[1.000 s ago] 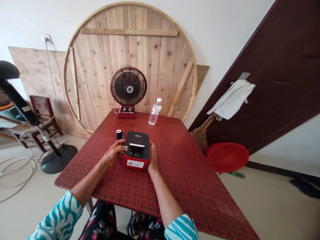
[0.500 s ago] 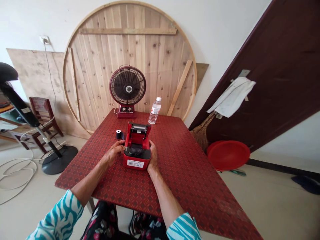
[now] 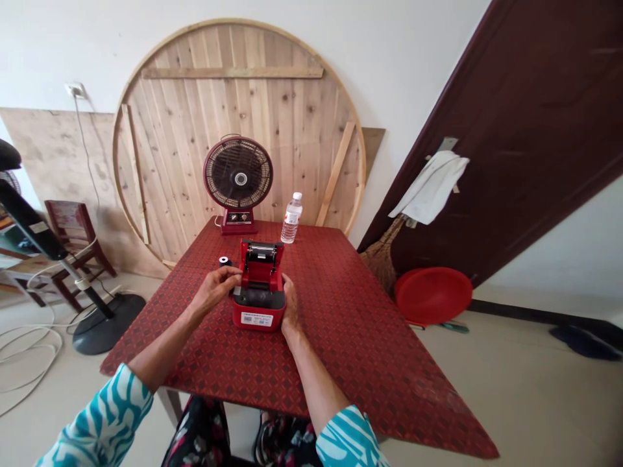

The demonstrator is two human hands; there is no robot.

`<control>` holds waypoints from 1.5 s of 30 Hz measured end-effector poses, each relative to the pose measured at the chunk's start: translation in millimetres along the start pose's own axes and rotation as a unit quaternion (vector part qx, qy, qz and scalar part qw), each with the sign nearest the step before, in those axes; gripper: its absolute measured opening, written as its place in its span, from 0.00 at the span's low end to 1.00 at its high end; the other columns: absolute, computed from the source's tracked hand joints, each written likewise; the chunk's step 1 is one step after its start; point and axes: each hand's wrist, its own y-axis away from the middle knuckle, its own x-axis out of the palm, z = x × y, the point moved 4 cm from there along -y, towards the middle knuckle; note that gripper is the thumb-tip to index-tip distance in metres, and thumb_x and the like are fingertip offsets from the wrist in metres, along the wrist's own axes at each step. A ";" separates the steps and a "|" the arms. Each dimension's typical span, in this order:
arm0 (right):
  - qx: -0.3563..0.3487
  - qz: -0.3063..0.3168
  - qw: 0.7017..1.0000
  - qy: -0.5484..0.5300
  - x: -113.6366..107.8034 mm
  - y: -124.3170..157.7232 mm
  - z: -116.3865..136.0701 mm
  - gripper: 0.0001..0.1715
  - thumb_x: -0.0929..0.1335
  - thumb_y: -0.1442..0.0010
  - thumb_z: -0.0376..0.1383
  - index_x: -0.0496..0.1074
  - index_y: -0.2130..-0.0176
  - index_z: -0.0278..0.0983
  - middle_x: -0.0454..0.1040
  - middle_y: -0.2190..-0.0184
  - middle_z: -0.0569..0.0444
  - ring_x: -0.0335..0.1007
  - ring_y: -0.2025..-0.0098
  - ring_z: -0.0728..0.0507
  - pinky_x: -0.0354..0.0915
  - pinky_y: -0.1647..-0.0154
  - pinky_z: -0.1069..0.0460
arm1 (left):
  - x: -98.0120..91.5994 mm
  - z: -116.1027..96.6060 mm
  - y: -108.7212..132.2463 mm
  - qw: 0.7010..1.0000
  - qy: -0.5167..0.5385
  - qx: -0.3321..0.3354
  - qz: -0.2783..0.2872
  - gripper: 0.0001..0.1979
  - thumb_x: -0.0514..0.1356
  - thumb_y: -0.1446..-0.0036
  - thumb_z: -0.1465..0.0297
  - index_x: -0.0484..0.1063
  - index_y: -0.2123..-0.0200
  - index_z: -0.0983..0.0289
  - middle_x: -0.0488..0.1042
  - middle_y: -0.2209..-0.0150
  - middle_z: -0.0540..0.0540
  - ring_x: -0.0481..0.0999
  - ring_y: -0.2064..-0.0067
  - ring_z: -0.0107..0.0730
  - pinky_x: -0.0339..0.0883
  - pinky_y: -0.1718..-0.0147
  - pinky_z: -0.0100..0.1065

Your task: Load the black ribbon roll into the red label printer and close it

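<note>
A small red thermal printer (image 3: 257,316) stands on the table with its lid (image 3: 263,253) raised, showing a dark inner bay and a white label on its near face. My right hand (image 3: 291,305) is wrapped round the printer's right side. At the left rim, beside the lid's base, my left hand (image 3: 217,285) has its thumb and forefinger drawn together against the printer. Their tips partly cover what they grip. Just behind my left hand is a small dark roll with a white end (image 3: 224,261), partly hidden by the fingers.
A dark red table fan (image 3: 238,185) and a clear water bottle (image 3: 291,220) stand at the back of the red patterned table (image 3: 350,337). A round wooden panel (image 3: 292,117) leans on the wall. On the floor are a fan stand (image 3: 104,324) left and a red basin (image 3: 433,295) right.
My left fingers have shifted slightly up along the printer's left rim toward the lid. My right hand keeps its hold. The camera has turned a little, so the scene sits further left.
</note>
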 end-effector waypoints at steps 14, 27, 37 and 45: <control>0.013 -0.006 0.999 -0.035 1.1 -1.8 -9.5 0.29 0.60 0.41 0.53 0.68 0.48 0.41 0.69 0.46 0.51 0.61 0.44 0.43 0.54 0.41 0.46 | 66.3 -27.5 -70.2 0.902 -0.293 0.124 0.292 0.13 0.63 0.71 0.82 0.75 0.84 0.56 0.74 0.81 0.48 0.70 0.76 0.33 0.56 0.75 0.28; 0.026 -0.011 0.998 -0.051 0.4 -2.2 -9.2 0.29 0.61 0.43 0.53 0.68 0.49 0.41 0.69 0.46 0.51 0.63 0.44 0.43 0.56 0.43 0.47 | 52.4 -70.3 -46.8 0.927 -0.262 0.156 0.217 0.14 0.67 0.70 0.79 0.77 0.76 0.57 0.77 0.70 0.52 0.73 0.63 0.41 0.61 0.63 0.31; 0.049 -0.011 0.998 -0.033 -1.0 -1.4 -6.0 0.31 0.61 0.43 0.54 0.68 0.48 0.39 0.68 0.45 0.49 0.62 0.43 0.42 0.55 0.43 0.47 | -68.4 -22.7 -27.7 0.980 -0.170 0.088 -0.048 0.16 0.66 0.59 0.69 0.75 0.63 0.62 0.74 0.71 0.51 0.72 0.68 0.33 0.63 0.67 0.30; 0.056 -0.014 0.998 -0.030 -1.2 0.8 0.8 0.31 0.62 0.44 0.54 0.68 0.48 0.39 0.70 0.46 0.49 0.63 0.44 0.40 0.57 0.45 0.46 | -60.3 43.5 -12.1 0.993 -0.101 0.014 -0.052 0.14 0.67 0.60 0.70 0.74 0.66 0.62 0.76 0.68 0.53 0.74 0.65 0.35 0.64 0.66 0.30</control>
